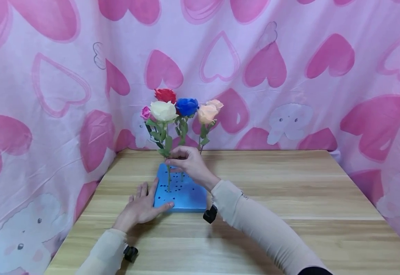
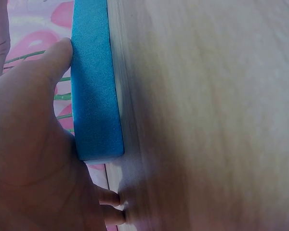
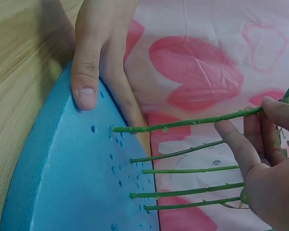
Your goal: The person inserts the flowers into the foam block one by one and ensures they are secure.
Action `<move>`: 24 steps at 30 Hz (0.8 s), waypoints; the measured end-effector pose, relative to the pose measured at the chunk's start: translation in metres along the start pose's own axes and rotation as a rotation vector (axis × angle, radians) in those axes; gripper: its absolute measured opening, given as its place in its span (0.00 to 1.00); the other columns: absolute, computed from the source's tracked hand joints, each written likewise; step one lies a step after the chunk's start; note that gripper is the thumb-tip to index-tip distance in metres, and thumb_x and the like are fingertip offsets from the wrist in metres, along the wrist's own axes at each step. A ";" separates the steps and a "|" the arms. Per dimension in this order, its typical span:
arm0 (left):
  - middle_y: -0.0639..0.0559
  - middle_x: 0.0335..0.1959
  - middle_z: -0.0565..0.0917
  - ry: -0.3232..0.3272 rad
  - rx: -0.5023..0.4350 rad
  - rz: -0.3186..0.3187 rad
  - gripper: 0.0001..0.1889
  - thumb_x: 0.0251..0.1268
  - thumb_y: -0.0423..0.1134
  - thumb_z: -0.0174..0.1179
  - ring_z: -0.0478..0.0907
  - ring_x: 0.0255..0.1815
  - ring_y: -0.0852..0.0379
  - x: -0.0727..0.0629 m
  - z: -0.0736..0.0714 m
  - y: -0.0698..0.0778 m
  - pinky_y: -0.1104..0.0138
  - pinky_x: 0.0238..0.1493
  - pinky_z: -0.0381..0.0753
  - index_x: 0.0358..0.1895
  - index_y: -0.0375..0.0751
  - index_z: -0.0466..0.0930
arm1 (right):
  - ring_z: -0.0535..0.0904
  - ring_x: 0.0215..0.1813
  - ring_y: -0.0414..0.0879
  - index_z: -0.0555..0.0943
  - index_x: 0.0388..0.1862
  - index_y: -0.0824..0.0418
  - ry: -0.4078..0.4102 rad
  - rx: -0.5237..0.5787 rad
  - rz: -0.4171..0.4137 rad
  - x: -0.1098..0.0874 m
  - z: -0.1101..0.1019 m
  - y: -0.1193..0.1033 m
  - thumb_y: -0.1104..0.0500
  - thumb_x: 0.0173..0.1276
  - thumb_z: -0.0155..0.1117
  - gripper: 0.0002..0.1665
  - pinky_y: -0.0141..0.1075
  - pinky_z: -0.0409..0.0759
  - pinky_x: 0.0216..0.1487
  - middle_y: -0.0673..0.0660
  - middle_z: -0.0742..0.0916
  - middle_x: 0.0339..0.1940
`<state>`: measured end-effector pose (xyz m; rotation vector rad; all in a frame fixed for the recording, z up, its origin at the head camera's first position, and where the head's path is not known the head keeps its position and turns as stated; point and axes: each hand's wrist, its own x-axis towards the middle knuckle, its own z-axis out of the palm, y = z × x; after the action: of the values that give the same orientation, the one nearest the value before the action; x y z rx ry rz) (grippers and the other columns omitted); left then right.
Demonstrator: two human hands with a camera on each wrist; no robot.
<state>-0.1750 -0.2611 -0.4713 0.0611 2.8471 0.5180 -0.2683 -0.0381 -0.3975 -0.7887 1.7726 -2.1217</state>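
Note:
My right hand pinches the green stem of a white rose between thumb and fingers. The stem's lower end is right at a hole in the blue foam block, as the right wrist view shows. My left hand rests against the block's left side, its thumb lying on the front part of the top and its fingers extended along the edge. Behind the white rose stand a red rose, a blue rose, a small pink rose and peach roses, their stems in the block.
The block lies on a wooden table, dotted with several small holes. A pink and white heart-patterned curtain hangs behind the table and along its sides. Upright stems crowd the space around my right hand.

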 end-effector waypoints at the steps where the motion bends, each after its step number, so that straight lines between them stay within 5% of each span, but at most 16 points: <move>1: 0.19 0.89 0.42 0.001 0.001 0.000 0.67 0.68 0.86 0.52 0.37 0.89 0.17 0.000 0.000 0.000 0.18 0.80 0.43 0.94 0.45 0.35 | 0.93 0.59 0.56 0.88 0.59 0.68 0.002 0.004 0.000 0.001 0.000 0.001 0.70 0.78 0.72 0.13 0.65 0.88 0.62 0.62 0.94 0.55; 12: 0.20 0.90 0.41 -0.007 0.005 -0.008 0.68 0.68 0.87 0.52 0.36 0.90 0.18 0.002 -0.004 0.002 0.19 0.81 0.42 0.94 0.47 0.33 | 0.94 0.55 0.54 0.87 0.56 0.69 0.001 0.001 -0.021 0.008 0.003 0.002 0.71 0.78 0.72 0.11 0.52 0.94 0.55 0.65 0.93 0.53; 18: 0.21 0.90 0.41 -0.012 0.005 -0.009 0.67 0.68 0.87 0.51 0.36 0.90 0.18 0.003 -0.003 0.001 0.19 0.81 0.43 0.94 0.47 0.33 | 0.91 0.59 0.65 0.88 0.57 0.68 -0.005 -0.021 -0.023 0.010 0.004 0.002 0.71 0.78 0.72 0.11 0.51 0.94 0.54 0.61 0.94 0.52; 24: 0.19 0.90 0.42 -0.012 0.004 -0.010 0.67 0.69 0.85 0.52 0.37 0.90 0.17 0.002 -0.003 0.002 0.18 0.80 0.43 0.94 0.46 0.33 | 0.89 0.63 0.70 0.88 0.57 0.68 -0.012 -0.024 0.003 0.010 0.004 0.004 0.71 0.78 0.72 0.12 0.50 0.94 0.55 0.68 0.92 0.57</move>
<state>-0.1780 -0.2599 -0.4682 0.0500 2.8358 0.5080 -0.2743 -0.0475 -0.3984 -0.8036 1.7955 -2.0928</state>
